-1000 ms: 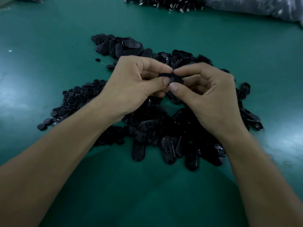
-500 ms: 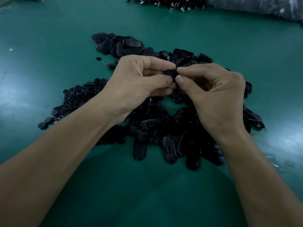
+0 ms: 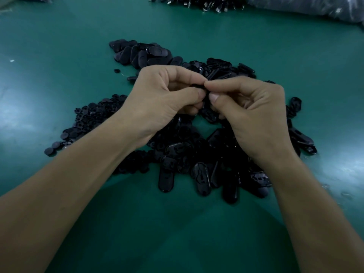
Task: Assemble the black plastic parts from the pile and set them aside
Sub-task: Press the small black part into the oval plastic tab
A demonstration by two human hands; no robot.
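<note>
My left hand (image 3: 163, 99) and my right hand (image 3: 254, 113) meet fingertip to fingertip above the middle of the pile. Both pinch one small black plastic part (image 3: 204, 95), which is mostly hidden between the thumbs and forefingers. Below the hands lies a pile of black oval plastic parts (image 3: 199, 164). A heap of small round black pieces (image 3: 92, 119) sits to the left of it. A separate cluster of oval black parts (image 3: 143, 54) lies farther back on the left.
The green table top (image 3: 59, 56) carries everything. At the far edge lie more dark parts (image 3: 197, 2) and a grey plastic bag (image 3: 307, 6). One small round piece (image 3: 117, 70) lies alone beside the back cluster.
The hands stay together over the pile. The fingertips have closed tighter round the small part, so less of it shows than before.
</note>
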